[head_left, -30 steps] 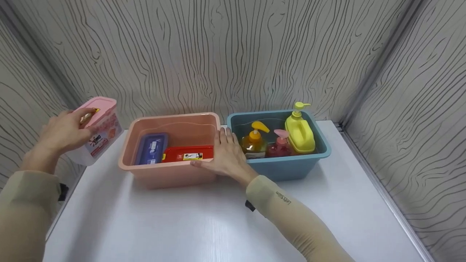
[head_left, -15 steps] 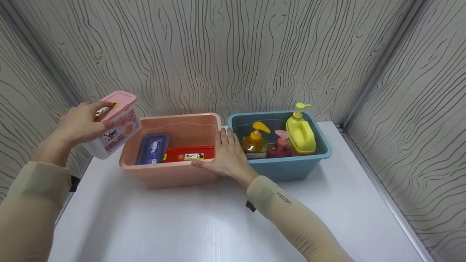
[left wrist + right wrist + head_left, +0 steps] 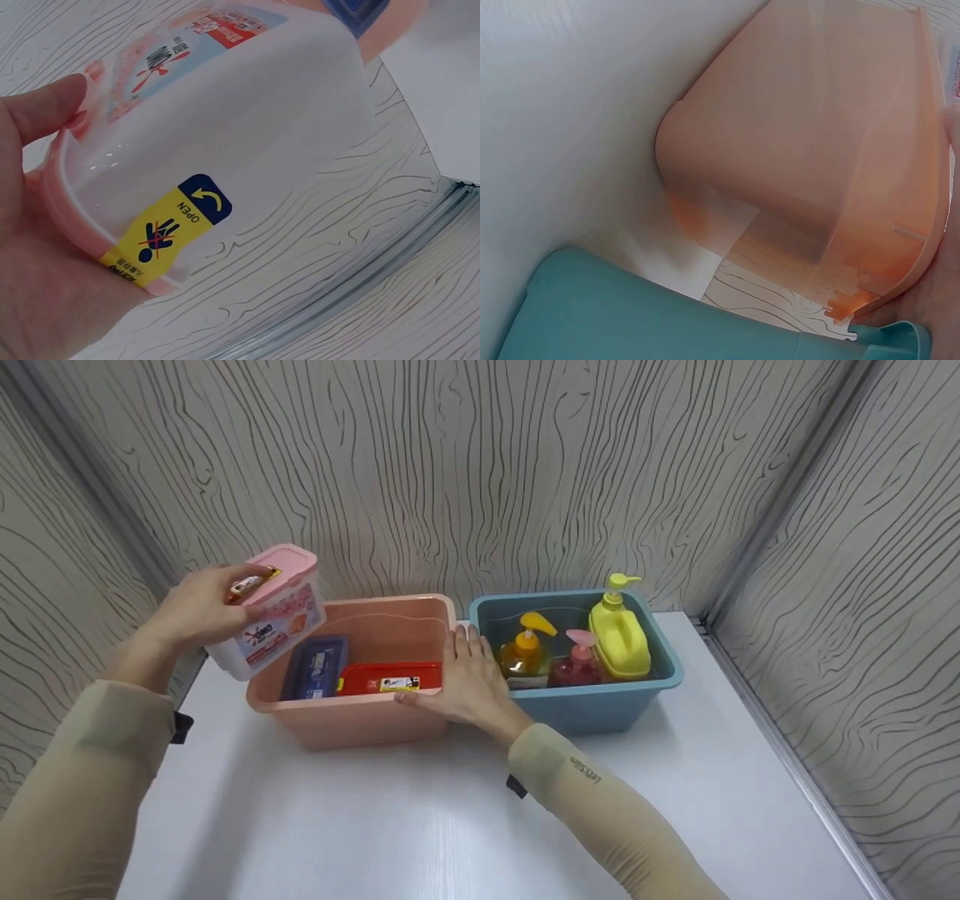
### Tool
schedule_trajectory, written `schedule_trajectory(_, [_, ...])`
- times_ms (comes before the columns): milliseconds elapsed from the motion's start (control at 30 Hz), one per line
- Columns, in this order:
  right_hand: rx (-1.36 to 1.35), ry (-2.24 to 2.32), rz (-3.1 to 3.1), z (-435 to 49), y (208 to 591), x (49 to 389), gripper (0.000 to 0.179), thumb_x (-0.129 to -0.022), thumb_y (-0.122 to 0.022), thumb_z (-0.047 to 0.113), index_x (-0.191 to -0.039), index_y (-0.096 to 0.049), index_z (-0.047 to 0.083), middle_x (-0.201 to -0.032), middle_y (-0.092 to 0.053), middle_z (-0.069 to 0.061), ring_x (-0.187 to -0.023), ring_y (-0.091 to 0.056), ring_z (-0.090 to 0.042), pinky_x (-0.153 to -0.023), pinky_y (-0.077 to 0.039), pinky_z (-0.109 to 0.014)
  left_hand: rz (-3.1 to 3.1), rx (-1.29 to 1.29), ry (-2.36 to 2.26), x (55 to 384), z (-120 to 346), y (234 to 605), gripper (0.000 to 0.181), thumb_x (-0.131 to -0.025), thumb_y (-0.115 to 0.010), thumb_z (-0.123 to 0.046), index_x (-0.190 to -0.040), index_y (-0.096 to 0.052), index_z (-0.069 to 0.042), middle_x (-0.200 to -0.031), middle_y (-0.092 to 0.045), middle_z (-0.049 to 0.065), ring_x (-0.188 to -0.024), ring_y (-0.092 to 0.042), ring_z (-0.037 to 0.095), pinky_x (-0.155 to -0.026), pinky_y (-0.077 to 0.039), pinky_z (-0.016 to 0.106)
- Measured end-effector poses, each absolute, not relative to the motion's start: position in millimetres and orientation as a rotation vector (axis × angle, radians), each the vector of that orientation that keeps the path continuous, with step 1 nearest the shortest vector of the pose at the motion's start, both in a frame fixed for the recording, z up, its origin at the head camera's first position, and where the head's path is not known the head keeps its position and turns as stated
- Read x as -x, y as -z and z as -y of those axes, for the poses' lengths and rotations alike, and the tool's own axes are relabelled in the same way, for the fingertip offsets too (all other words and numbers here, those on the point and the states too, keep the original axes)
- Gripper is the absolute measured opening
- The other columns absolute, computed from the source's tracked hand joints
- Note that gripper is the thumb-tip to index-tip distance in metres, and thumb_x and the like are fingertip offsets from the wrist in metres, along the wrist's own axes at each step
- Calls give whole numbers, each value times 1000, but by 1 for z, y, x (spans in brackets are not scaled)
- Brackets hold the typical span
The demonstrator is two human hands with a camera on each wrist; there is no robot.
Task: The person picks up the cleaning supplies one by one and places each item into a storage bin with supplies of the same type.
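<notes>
In the head view my left hand (image 3: 196,609) grips a white OMO laundry detergent tub (image 3: 271,631) by its pink lid. The tub is tilted, above the left end of the pink bin (image 3: 360,724). Up close in the left wrist view, the thumb lies along the side of the tub (image 3: 255,97), near a yellow sticker marked OPEN (image 3: 161,232). My right hand (image 3: 474,679) rests on the pink bin's right front corner, fingers straight and thumb on the front rim. A blue-lidded container (image 3: 319,666) and a red-lidded container (image 3: 390,679) lie inside the bin.
Close to the right of the pink bin stands a blue bin (image 3: 585,709). It holds a yellow jug with a pump (image 3: 622,641), an amber pump bottle (image 3: 525,660) and a red pump bottle (image 3: 577,667). Patterned walls (image 3: 480,472) enclose the white table (image 3: 375,825).
My left hand has carried the detergent tub rightward, from beside the pink bin to over its left end. My right hand has stayed on the bin's corner.
</notes>
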State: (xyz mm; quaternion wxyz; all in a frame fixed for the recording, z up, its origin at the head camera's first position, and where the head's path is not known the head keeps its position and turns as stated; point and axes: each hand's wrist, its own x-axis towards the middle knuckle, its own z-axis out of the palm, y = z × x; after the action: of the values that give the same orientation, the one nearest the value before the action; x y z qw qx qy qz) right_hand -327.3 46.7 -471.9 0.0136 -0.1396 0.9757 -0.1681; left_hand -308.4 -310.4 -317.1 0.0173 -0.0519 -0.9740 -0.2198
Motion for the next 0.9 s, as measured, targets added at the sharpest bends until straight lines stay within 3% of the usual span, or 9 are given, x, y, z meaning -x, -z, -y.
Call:
schedule_trajectory(133, [469, 530, -3048, -48, 472, 328, 138, -85, -62, 93, -181, -10, 8, -192, -11, -13, -180, -9, -36, -147, -8, -53, 3047, 205, 704, 315, 303, 316, 70, -105, -69, -26, -169, -47, -11, -153, -57, 35, -118, -67, 53, -96, -65, 68])
schedule_trajectory(267, [474, 520, -3053, -48, 473, 328, 138, -85, -61, 94, -181, -11, 8, -192, -12, -13, -180, -10, -37, -147, -9, -54, 3069, 238, 753, 321, 296, 316, 71, -105, -70, -25, -171, -46, -13, -155, -58, 34, -121, -68, 53, -100, -64, 71])
schedule_trajectory(667, [375, 519, -3037, -44, 473, 327, 140, -83, -67, 93, -183, -7, 16, -193, -10, -7, -181, -7, -34, -146, -13, -56, 3099, 350, 775, 334, 268, 325, 72, -102, -74, -20, -169, -47, -15, -164, -54, 28, -137, -59, 54, -116, -51, 78])
schedule_trajectory(900, [394, 517, -3044, -45, 473, 327, 139, -83, -66, 93, -183, -8, 15, -193, -10, -7, -181, -7, -34, -147, -11, -55, 3100, 393, 776, 339, 257, 327, 75, -100, -75, -18, -169, -48, -16, -167, -50, 28, -142, -55, 54, -118, -49, 79])
